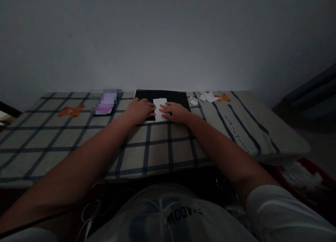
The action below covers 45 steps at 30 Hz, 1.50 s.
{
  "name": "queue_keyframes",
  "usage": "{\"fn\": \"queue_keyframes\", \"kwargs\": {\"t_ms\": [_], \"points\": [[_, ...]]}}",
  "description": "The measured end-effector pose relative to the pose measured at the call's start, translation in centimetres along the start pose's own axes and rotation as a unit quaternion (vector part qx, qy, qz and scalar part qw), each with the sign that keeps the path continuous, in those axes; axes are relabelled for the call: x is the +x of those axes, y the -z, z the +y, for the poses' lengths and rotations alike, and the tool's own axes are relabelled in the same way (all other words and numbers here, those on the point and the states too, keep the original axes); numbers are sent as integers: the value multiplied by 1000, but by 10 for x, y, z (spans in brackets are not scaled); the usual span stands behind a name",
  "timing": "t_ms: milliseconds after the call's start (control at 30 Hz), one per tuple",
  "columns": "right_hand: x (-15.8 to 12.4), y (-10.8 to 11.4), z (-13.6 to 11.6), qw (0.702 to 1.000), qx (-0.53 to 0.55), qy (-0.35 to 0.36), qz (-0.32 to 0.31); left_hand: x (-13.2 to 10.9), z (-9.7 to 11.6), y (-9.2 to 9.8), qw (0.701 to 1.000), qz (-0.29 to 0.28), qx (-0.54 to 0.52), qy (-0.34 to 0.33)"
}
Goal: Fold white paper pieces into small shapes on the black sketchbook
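A white piece of paper point(159, 108) lies on a black board point(162, 95) at the far middle of a checked cloth surface. My left hand point(140, 110) rests on the paper's left edge, fingers flat and pressing down. From the right, my right hand point(175, 112) lies with its fingers stretched flat across the paper's other side. Both hands touch the paper and hold nothing else.
The checked cloth point(147, 144) with dark stripes covers the surface against a plain wall. A purple-white object point(106, 102) lies left of the board. Small white paper scraps point(207, 96) sit to the right of it. Clutter lies on the floor at lower right point(301, 175).
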State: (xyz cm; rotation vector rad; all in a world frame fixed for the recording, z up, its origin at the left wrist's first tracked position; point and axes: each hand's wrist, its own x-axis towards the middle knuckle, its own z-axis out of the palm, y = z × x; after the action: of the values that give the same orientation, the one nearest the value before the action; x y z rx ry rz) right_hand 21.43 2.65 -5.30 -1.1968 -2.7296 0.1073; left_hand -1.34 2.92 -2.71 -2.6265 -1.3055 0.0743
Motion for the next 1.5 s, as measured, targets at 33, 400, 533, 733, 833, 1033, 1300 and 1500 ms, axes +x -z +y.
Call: {"fn": "queue_keyframes", "kwargs": {"t_ms": [33,400,533,733,833,1033,1300,1500], "points": [[0,0,0,1000,2,-2,1,0,0,0,1000,-6,1,-2],[1,-5,3,1000,18,-8,13,14,15,3,998,16,-9,56],[1,-5,3,1000,27,-7,9,8,7,1,999,19,-23,37],[2,-4,4,1000,26,-2,7,0,2,0,1000,0,-16,24],[2,-4,4,1000,21,-2,5,-1,2,2,999,-18,-31,21],[2,-4,3,1000,14,-2,6,-6,6,0,998,-33,-48,28],[1,-5,4,1000,5,1,4,-6,4,4,996,-53,-58,29],[-1,-6,6,999,48,10,22,10,-4,12,993,-59,-97,29]]}}
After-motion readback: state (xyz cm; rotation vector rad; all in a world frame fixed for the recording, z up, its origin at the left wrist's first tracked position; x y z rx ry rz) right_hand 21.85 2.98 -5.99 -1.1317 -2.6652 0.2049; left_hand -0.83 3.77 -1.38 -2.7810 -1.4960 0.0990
